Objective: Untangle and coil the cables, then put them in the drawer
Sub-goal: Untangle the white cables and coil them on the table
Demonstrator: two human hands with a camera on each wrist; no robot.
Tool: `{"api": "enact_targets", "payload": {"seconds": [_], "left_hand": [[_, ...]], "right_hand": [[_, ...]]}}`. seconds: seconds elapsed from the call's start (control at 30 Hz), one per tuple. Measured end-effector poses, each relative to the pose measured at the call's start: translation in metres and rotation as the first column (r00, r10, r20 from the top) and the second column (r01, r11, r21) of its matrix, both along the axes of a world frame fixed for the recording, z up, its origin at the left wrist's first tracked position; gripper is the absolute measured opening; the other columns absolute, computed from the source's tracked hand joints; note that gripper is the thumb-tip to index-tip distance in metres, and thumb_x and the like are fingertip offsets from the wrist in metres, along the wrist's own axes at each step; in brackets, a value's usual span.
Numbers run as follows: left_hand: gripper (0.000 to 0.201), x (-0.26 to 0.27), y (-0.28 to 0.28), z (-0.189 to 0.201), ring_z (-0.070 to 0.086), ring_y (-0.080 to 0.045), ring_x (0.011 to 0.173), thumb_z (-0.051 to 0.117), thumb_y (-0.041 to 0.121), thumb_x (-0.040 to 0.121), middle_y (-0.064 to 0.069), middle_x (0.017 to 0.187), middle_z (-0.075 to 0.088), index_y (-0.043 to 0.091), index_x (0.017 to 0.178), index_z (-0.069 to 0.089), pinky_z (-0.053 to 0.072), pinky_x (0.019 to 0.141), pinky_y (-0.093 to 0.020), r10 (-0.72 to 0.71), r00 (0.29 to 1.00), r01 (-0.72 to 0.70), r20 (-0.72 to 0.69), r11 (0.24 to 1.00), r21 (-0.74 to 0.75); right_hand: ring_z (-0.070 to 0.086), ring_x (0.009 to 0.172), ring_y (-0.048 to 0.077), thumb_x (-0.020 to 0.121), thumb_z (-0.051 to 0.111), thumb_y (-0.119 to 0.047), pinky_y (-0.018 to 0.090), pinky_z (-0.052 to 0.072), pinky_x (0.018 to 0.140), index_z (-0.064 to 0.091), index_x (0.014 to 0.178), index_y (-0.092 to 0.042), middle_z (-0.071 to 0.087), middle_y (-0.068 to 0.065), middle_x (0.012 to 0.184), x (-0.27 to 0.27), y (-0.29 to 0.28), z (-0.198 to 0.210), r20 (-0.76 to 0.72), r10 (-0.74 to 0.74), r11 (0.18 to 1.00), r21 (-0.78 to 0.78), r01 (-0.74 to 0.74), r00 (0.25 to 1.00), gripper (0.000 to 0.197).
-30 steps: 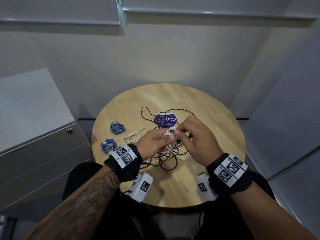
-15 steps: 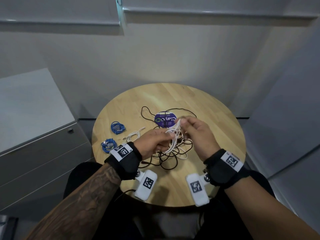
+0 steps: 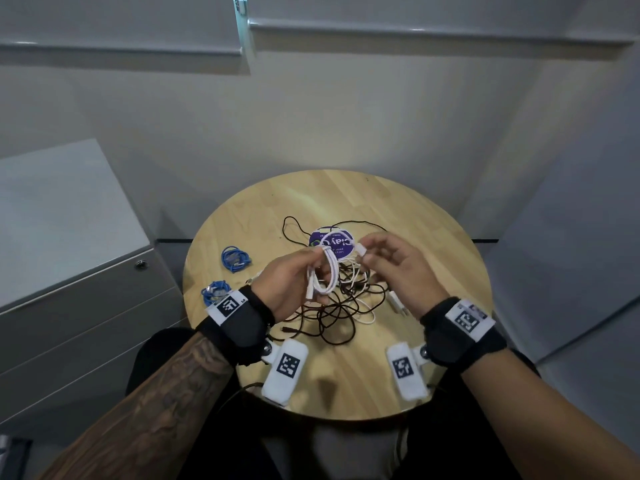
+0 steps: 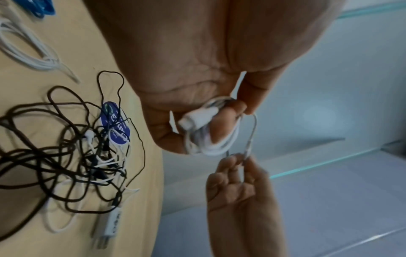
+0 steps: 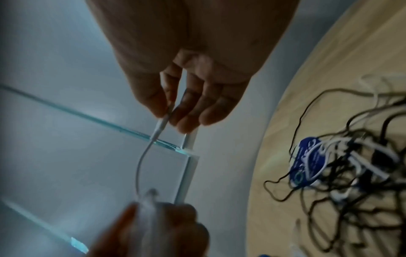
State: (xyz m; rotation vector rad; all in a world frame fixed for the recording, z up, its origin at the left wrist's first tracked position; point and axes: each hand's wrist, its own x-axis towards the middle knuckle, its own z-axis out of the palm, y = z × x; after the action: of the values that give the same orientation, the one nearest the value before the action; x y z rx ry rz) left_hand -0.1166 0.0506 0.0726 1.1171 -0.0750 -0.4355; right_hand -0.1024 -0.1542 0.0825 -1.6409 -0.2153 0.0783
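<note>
My left grip (image 3: 294,285): clamped around a small coil of white cable (image 3: 327,277), raised above the table; in the left wrist view one white plug lies across my curled fingers (image 4: 222,125).
My right grip (image 3: 391,268): thumb and forefinger pinched on the free plug end of that same white cable, other fingers loosely spread; a short loop of cable runs between my two hands.
Table (image 3: 433,244): round, pale wood, right in front of my lap.
Tangle (image 3: 346,306): dark brown cable and thin white cables knotted together on the table, beneath and between my hands, with a white plug adapter (image 4: 111,224) at its near right edge.
Blue coils: one coiled blue cable (image 3: 215,295) just beside my left wrist, another blue coil (image 3: 234,258) a little farther back.
White bundle (image 4: 24,52): a coiled white cable lying left of the tangle, mostly hidden by my left hand in the head view.
Purple disc (image 3: 332,244): round printed label at the far side of the tangle, cables crossing over it.
Drawer cabinet (image 3: 86,306): grey, to my left of the table, drawers closed.
</note>
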Motion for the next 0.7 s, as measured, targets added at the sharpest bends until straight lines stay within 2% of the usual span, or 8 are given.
{"api": "enact_targets", "payload": {"seconds": [0.13, 0.2, 0.3, 0.37, 0.43, 0.5, 0.6, 0.7], "left_hand": [[0.028, 0.001, -0.010, -0.006, 0.052, -0.024, 0.082, 0.055, 0.028, 0.087, -0.013, 0.090, 0.054, 0.001, 0.094, 0.058, 0.042, 0.075, -0.035, 0.056, 0.998, -0.058, 0.035, 0.996, 0.063], [0.028, 0.001, -0.009, -0.009, 0.053, -0.025, 0.084, 0.056, 0.029, 0.088, -0.015, 0.092, 0.057, 0.002, 0.092, 0.062, 0.043, 0.077, -0.036, 0.033, 0.999, -0.035, 0.020, 0.997, 0.069], [0.025, 0.000, -0.005, -0.009, 0.055, -0.023, 0.075, 0.054, 0.028, 0.094, -0.013, 0.089, 0.057, 0.006, 0.092, 0.065, 0.049, 0.071, -0.039, -0.021, 1.000, 0.020, 0.007, 0.998, 0.062], [0.027, 0.001, -0.004, -0.009, 0.057, -0.020, 0.068, 0.049, 0.027, 0.094, -0.011, 0.083, 0.059, 0.001, 0.101, 0.056, 0.055, 0.066, -0.040, -0.033, 0.999, 0.033, -0.003, 0.997, 0.065], [0.025, 0.001, -0.006, -0.010, 0.059, -0.018, 0.063, 0.048, 0.026, 0.094, -0.008, 0.075, 0.061, 0.002, 0.090, 0.050, 0.058, 0.066, -0.041, -0.031, 0.999, 0.030, 0.010, 0.997, 0.075], [0.026, 0.002, -0.008, -0.013, 0.059, -0.017, 0.061, 0.051, 0.029, 0.091, -0.007, 0.073, 0.060, 0.006, 0.078, 0.049, 0.058, 0.067, -0.040, -0.026, 0.999, 0.023, 0.032, 0.996, 0.086], [0.029, 0.005, -0.011, -0.022, 0.056, -0.016, 0.065, 0.059, 0.033, 0.092, -0.008, 0.080, 0.060, 0.011, 0.073, 0.055, 0.054, 0.066, -0.032, 0.024, 0.996, -0.037, 0.082, 0.985, 0.168], [0.033, 0.009, -0.010, -0.028, 0.054, -0.017, 0.072, 0.060, 0.042, 0.086, -0.010, 0.085, 0.060, 0.010, 0.080, 0.064, 0.042, 0.063, -0.026, 0.048, 0.983, -0.099, 0.175, 0.948, 0.301]], "right_hand": [[0.062, 0.080, 0.015, 0.094, 0.063, -0.003, 0.027, 0.051, 0.070, 0.068, 0.104, -0.009, 0.070, 0.006, 0.090, -0.006, 0.014, -0.022, -0.104, 0.081, 0.995, -0.055, -0.087, 0.991, 0.012], [0.065, 0.080, 0.015, 0.095, 0.061, -0.004, 0.026, 0.052, 0.068, 0.069, 0.106, -0.005, 0.072, 0.006, 0.090, -0.006, 0.016, -0.025, -0.211, 0.089, 0.996, 0.019, -0.087, 0.973, 0.014], [0.066, 0.075, 0.013, 0.095, 0.061, -0.001, 0.025, 0.053, 0.066, 0.070, 0.100, -0.009, 0.070, 0.006, 0.085, -0.004, 0.016, -0.024, -0.223, 0.056, 0.997, 0.057, -0.044, 0.973, 0.013], [0.064, 0.073, 0.013, 0.095, 0.061, 0.000, 0.026, 0.052, 0.065, 0.068, 0.100, -0.007, 0.068, 0.007, 0.083, 0.000, 0.013, -0.023, -0.183, 0.008, 1.000, 0.015, -0.006, 0.983, 0.012], [0.064, 0.075, 0.015, 0.094, 0.063, -0.002, 0.028, 0.051, 0.068, 0.068, 0.103, -0.005, 0.070, 0.011, 0.086, 0.001, 0.013, -0.021, -0.176, 0.037, 0.998, -0.040, -0.045, 0.984, 0.010], [0.067, 0.077, 0.016, 0.092, 0.065, -0.006, 0.029, 0.051, 0.072, 0.071, 0.101, -0.009, 0.075, 0.011, 0.088, -0.003, 0.017, -0.021, -0.185, 0.096, 0.991, -0.079, -0.112, 0.978, 0.010], [0.067, 0.074, 0.011, 0.090, 0.062, -0.010, 0.027, 0.051, 0.071, 0.077, 0.096, -0.010, 0.076, 0.004, 0.084, -0.007, 0.020, -0.020, -0.220, 0.083, 0.994, -0.048, -0.096, 0.972, 0.015], [0.066, 0.086, 0.013, 0.090, 0.058, -0.031, 0.033, 0.051, 0.079, 0.075, 0.106, -0.010, 0.074, 0.003, 0.096, -0.006, 0.019, -0.020, -0.350, 0.132, 0.991, 0.065, -0.117, 0.927, 0.032]]}}
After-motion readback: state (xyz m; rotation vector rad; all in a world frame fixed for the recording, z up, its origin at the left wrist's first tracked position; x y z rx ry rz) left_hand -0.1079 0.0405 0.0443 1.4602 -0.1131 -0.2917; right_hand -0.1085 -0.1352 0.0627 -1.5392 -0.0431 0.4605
